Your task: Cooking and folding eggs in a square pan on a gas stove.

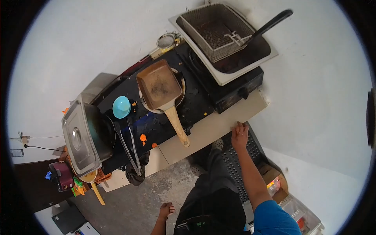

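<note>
My right hand (pixel 240 134) is at the front edge of the tiled counter (pixel 217 129), below the stove, its fingers partly curled; nothing shows in it. Low over the floor hangs my left hand (pixel 167 209), fingers loosely bent, with no object visible in it. A square brown frying pan (pixel 158 85) with a wood-patterned handle rests on a round pan on the black surface. Left of it are a turquoise bowl (pixel 121 107) and metal tongs (pixel 129 147). On the stove (pixel 241 91), a wire fryer basket (pixel 217 32) with a black handle sits in a steel pan (pixel 221 77).
A steel lid (pixel 77 136) leans against a deep pot at the left end. A maroon rice cooker (pixel 61 176) stands beyond it. Orange scraps (pixel 143 137) lie on the black surface. A cardboard box (pixel 282 188) and a clear plastic bin (pixel 305 214) are at lower right.
</note>
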A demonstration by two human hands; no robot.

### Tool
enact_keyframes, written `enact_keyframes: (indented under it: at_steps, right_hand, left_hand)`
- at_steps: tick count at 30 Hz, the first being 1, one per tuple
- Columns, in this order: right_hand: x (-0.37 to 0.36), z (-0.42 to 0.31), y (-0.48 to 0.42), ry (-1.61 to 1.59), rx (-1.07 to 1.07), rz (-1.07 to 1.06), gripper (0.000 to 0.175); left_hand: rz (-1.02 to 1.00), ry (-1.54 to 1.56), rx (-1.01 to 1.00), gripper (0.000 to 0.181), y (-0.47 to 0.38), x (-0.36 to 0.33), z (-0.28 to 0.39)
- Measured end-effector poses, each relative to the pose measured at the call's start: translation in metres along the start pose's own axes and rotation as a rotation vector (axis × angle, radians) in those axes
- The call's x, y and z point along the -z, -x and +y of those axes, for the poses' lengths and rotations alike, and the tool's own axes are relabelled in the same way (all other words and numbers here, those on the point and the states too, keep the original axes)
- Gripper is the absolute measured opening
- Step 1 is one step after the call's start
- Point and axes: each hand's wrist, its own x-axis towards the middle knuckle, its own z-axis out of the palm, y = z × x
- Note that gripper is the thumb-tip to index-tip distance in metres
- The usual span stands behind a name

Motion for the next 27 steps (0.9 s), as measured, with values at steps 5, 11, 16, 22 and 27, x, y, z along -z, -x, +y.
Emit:
enact_keyframes:
  at_steps: [5,11,16,22,27]
  right_hand:
    - [-0.002,0.0,0.005,0.049,0.123,0.058,0.037]
    - [-0.003,-0.001,0.002,0.081,0.191,0.041,0.037]
    - [-0.003,0.005,0.005,0.066,0.214,0.036,0.037]
    - [-0.004,0.006,0.0,0.026,0.174,0.04,0.035]
    - [-0.006,0.002,0.0,0.039,0.168,0.007,0.036]
  left_hand:
    - [0.069,0.034,0.036,0.026,-0.003,0.017,-0.024]
    - [0.041,-0.043,-0.069,0.026,-0.001,-0.004,-0.005]
    - [-0.069,-0.014,-0.09,0.024,-0.003,-0.017,0.002]
    - [-0.031,-0.047,-0.096,0.025,-0.004,-0.011,-0.013]
    - [0.011,-0.07,-0.05,0.026,-0.002,-0.002,-0.019]
